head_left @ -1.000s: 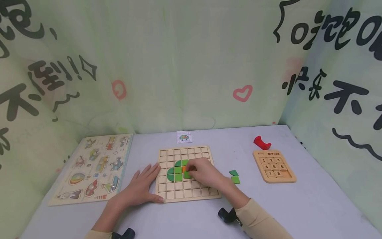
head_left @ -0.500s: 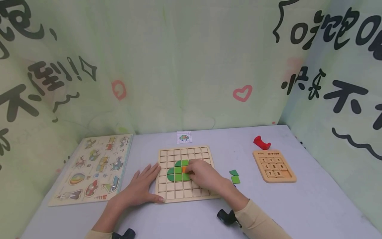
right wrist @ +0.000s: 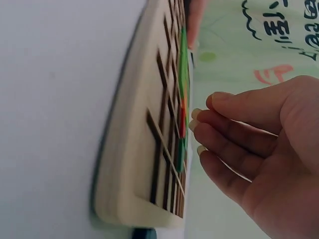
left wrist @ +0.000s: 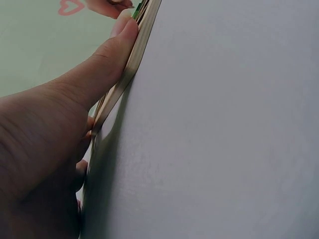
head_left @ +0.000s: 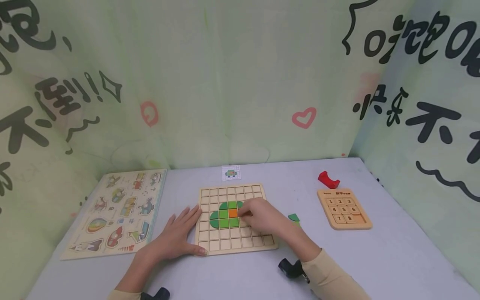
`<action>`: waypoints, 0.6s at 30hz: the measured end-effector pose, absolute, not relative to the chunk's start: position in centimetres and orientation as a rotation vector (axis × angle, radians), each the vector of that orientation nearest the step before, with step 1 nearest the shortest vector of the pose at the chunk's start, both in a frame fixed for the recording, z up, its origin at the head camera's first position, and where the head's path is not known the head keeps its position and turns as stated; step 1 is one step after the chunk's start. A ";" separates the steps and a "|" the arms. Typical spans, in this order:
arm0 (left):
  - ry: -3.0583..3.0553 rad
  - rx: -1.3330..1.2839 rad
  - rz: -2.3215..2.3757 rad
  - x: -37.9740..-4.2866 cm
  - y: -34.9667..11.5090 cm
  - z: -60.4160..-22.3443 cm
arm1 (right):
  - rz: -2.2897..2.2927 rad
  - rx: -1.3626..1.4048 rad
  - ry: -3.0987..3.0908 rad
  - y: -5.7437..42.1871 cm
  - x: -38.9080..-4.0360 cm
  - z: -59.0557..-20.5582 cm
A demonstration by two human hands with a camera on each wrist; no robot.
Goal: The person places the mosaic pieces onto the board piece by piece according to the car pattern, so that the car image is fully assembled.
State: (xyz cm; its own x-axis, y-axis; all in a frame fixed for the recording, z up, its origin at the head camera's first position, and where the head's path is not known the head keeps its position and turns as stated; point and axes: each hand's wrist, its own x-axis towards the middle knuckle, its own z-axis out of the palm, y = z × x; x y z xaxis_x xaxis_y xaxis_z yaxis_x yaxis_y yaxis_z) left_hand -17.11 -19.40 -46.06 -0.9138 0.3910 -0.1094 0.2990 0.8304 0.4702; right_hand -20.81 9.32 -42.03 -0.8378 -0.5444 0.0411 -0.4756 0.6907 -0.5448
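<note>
A wooden grid board lies mid-table with green pieces and an orange square in its cells. My left hand rests at the board's left side, fingers spread and thumb on the near left corner. Over the right part of the pattern hovers my right hand, its fingers loosely bent. In the right wrist view nothing shows between those fingertips, which are just off the board. A red piece and a dark green piece appear there; the hand covers that area in the head view.
A dark green piece lies right of the board, a light green one partly hidden by my wrist. Behind the board is a pattern card. A picture puzzle lies left; a number puzzle and red arch piece right.
My right hand has shifted slightly right, uncovering the orange square and a light green square below it, which it was handling earlier. The left hand has stayed put.
</note>
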 end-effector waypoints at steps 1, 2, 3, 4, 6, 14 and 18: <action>2.813 0.536 0.671 -17.1 -19.4 -46.1 | -0.862 -0.825 2.766 9.6 -20.9 -41.9; 2.815 0.537 0.667 -17.2 -19.4 -46.1 | -0.871 -0.813 2.766 9.9 -21.0 -41.8; 2.815 0.539 0.667 -17.2 -19.4 -46.1 | -0.883 -0.798 2.765 10.1 -21.1 -41.6; 2.816 0.540 0.665 -17.3 -19.4 -46.2 | -0.891 -0.779 2.768 10.4 -21.2 -41.5; 2.819 0.544 0.661 -17.3 -19.4 -46.2 | -0.893 -0.741 2.776 10.9 -21.3 -41.2; 2.809 0.532 0.662 -17.2 -19.5 -46.2 | -0.886 -0.567 2.780 13.4 -21.5 -40.8; 2.800 0.523 0.670 -17.1 -19.5 -46.2 | -0.856 -0.508 2.784 14.7 -21.9 -40.7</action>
State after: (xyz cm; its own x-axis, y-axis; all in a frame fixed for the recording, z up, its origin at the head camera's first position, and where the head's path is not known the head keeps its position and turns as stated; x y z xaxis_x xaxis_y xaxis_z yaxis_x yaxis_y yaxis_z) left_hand -17.11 -19.50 -46.20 -0.9138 0.3869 -0.1234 0.2892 0.8334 0.4710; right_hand -21.93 14.68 -40.70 -0.9243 -0.3742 -0.0746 -0.2678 0.7753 -0.5720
